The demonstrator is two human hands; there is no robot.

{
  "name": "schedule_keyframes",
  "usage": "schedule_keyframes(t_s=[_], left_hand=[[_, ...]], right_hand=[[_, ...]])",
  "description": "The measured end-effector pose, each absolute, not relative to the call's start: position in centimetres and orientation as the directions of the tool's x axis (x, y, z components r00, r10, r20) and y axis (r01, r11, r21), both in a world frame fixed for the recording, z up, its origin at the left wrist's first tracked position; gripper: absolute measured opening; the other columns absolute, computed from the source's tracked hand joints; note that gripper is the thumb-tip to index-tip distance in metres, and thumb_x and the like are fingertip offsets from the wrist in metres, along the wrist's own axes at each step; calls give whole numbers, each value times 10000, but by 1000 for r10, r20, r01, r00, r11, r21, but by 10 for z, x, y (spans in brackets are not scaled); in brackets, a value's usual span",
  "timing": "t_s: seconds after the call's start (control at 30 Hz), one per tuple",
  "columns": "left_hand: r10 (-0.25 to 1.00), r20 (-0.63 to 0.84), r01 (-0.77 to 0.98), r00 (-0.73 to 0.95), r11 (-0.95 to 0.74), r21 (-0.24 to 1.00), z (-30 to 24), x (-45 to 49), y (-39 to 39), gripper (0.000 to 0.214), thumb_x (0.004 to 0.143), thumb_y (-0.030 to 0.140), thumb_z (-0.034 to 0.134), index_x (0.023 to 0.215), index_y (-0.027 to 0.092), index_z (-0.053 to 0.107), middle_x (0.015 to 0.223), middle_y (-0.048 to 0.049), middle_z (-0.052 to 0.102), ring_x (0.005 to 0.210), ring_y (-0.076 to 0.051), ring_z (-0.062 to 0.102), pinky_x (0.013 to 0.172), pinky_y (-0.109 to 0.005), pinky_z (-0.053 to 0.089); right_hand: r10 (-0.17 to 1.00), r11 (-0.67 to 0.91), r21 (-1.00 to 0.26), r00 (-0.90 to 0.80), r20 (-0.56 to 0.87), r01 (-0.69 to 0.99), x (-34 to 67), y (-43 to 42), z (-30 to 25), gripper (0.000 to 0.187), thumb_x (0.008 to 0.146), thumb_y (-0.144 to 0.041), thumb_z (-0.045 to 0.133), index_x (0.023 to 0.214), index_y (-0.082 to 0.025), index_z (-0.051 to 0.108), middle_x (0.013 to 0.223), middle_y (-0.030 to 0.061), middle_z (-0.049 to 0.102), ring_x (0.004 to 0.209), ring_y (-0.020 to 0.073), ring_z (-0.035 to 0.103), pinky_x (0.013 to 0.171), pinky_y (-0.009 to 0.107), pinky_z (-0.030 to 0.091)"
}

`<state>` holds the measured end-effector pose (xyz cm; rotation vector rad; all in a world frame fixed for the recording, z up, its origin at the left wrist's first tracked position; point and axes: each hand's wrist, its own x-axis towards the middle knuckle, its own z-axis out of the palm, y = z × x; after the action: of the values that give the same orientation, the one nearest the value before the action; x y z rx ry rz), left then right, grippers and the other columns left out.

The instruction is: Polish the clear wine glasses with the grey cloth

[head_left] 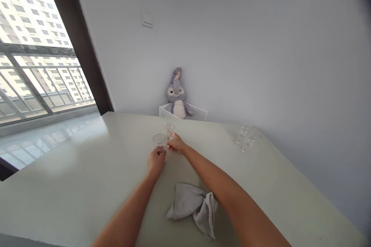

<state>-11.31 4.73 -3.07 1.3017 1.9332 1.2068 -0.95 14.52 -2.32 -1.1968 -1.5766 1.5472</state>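
My left hand (157, 160) is closed around the lower part of a clear stemmed glass (159, 139), whose round rim faces up. Just beyond it and to the right, my right hand (175, 142) grips a second clear glass (169, 127) low down. The two glasses stand close together near the far side of the pale table (121, 170); I cannot tell whether they touch. Behind the second glass, a faint rim of what looks like another glass shows. A crumpled grey cloth (191, 202) lies between my forearms, beside the right one.
Several clear glasses (247, 136) lie on their sides at the table's far right. Past the far edge, a white perforated basket (198, 113) holds a grey plush toy (176, 94) against the wall. A glass door with a balcony railing (49, 81) is at the left.
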Motion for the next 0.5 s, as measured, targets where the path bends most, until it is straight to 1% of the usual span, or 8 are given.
schedule_keyframes(t_s=[0.07,0.17,0.2,0.27,0.37,0.43,0.5], left_hand=[[909,69,467,-410,145,872,-29,-113,46,273,731,279,497,965,198,612,767,-37,655,676,-161,588,608,-255,406],[904,79,480,-419,147,865,-28,-115,45,274,733,284,494,973,213,607,785,-30,651,684,-158,579,601,-247,393],[903,82,482,-422,148,863,-27,-115,46,279,732,288,497,978,212,605,790,-30,649,688,-157,577,602,-245,392],[898,88,489,-431,151,859,-27,-117,47,294,730,297,503,989,201,601,763,-29,638,675,-156,569,604,-245,390],[886,98,498,-452,160,852,-28,-119,50,310,728,308,504,997,188,601,685,-19,601,633,-156,544,596,-250,379],[881,102,497,-463,163,852,-29,-121,52,308,725,305,503,995,194,601,664,-11,582,618,-154,532,585,-249,371],[876,103,490,-472,164,856,-30,-122,54,307,716,292,512,997,203,597,668,-7,576,618,-152,527,579,-247,367]], right_hand=[[903,-103,-982,-400,-158,155,-22,145,-21,823,584,-112,647,1313,-268,296,1159,74,540,544,74,551,401,168,408],[905,-117,-986,-395,-156,122,-28,139,-18,870,560,-80,644,1321,-299,282,1330,96,383,617,90,581,445,193,453],[906,-124,-986,-392,-159,114,-26,136,-17,866,564,-84,640,1321,-302,281,1354,105,344,619,91,588,455,204,462],[910,-137,-985,-380,-166,102,-12,127,-14,820,586,-107,629,1313,-288,295,1361,131,317,598,87,595,462,218,470],[921,-149,-985,-352,-169,85,31,109,-12,692,628,-143,599,1269,-234,356,1292,159,389,574,88,602,467,227,473],[932,-154,-985,-321,-169,73,70,95,-13,603,642,-148,577,1217,-210,407,1203,142,472,565,91,603,466,226,473],[953,-168,-985,-248,-173,43,113,79,-16,512,634,-131,562,1134,-197,473,1087,106,551,545,90,595,456,222,466]])
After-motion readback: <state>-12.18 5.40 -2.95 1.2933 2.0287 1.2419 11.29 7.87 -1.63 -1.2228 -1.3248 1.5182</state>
